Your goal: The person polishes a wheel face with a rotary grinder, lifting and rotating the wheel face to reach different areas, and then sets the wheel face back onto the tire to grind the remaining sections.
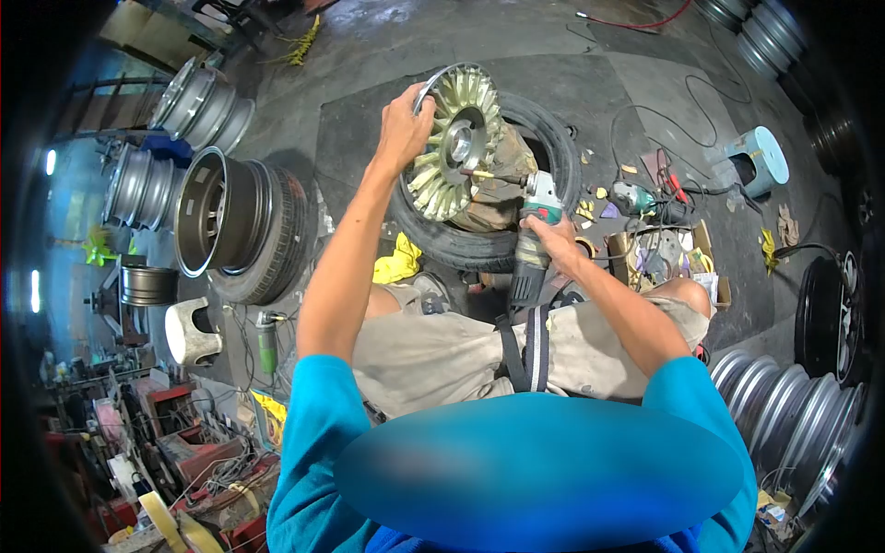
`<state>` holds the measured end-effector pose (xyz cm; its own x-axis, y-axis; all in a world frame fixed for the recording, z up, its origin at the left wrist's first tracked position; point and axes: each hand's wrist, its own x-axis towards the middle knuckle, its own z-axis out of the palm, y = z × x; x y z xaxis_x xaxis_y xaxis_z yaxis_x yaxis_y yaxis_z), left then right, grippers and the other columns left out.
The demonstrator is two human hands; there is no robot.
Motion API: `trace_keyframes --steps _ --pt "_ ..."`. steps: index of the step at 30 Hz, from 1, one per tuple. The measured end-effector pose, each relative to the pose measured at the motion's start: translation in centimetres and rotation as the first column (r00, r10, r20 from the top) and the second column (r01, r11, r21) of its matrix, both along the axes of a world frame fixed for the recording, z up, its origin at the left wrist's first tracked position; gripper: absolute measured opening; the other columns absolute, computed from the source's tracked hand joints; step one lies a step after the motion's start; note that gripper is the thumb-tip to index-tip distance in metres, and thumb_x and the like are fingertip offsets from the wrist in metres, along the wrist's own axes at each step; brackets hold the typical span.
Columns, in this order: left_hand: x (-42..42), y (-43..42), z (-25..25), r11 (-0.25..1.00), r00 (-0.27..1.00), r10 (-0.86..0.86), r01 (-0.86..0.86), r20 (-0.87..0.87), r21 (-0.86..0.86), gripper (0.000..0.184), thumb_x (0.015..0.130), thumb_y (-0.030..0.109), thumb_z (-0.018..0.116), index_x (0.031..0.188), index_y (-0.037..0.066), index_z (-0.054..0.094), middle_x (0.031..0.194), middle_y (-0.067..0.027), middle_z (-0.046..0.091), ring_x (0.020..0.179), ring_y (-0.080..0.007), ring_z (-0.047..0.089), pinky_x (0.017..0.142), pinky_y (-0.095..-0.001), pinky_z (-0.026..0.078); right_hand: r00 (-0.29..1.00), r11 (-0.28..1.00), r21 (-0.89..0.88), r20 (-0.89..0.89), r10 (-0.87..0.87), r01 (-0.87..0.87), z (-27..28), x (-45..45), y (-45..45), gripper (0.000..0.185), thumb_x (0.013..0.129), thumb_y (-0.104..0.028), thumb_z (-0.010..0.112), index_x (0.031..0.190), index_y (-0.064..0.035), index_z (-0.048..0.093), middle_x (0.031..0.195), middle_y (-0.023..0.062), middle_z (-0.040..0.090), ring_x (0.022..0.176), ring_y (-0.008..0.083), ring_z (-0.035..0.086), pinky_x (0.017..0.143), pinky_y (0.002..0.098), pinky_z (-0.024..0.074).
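My left hand (pixel 406 124) is wrapped round the outer lip of a wheel face (pixel 463 140) with many pale yellow-green spokes, holding it tilted up. My right hand (pixel 553 238) grips the body of a grinder (pixel 529 263) with a green-grey head. A thin shaft with a rounded tip (pixel 475 173) sticks out of the grinder towards the lower right of the hub; whether it touches the metal I cannot tell. Behind the wheel face lies a brown, cloth-like bundle (pixel 498 198), inside a black tire (pixel 553 138) lying flat on the floor.
A yellow cloth (pixel 398 260) lies near my foot. To the right are another grinder (pixel 634 198), cords, a cardboard box (pixel 702 247) of odds and ends and a light-blue stool (pixel 761 158). Rims (pixel 205 103), a tired wheel (pixel 277 230) and a white stool (pixel 191 330) stand left.
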<state>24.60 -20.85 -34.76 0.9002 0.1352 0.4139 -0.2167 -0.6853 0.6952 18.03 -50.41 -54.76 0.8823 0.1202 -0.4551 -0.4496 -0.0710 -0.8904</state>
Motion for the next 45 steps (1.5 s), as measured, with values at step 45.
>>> trace_keyframes --steps 45 --pt "-0.7 0.5 -0.3 0.996 0.999 0.027 -0.030 -0.033 -0.081 0.046 0.097 0.021 0.063 0.140 0.005 0.062 0.098 -0.0134 0.077 0.095 -0.0185 0.071 0.090 -0.0341 0.053 0.990 0.983 -0.173 0.137 -0.039 0.063 4.4 0.7 -0.2 0.084 0.068 -0.035 0.088 0.132 0.0039 0.051 0.115 0.0168 0.068 0.106 0.0269 0.066 0.096 0.0373 0.0520"
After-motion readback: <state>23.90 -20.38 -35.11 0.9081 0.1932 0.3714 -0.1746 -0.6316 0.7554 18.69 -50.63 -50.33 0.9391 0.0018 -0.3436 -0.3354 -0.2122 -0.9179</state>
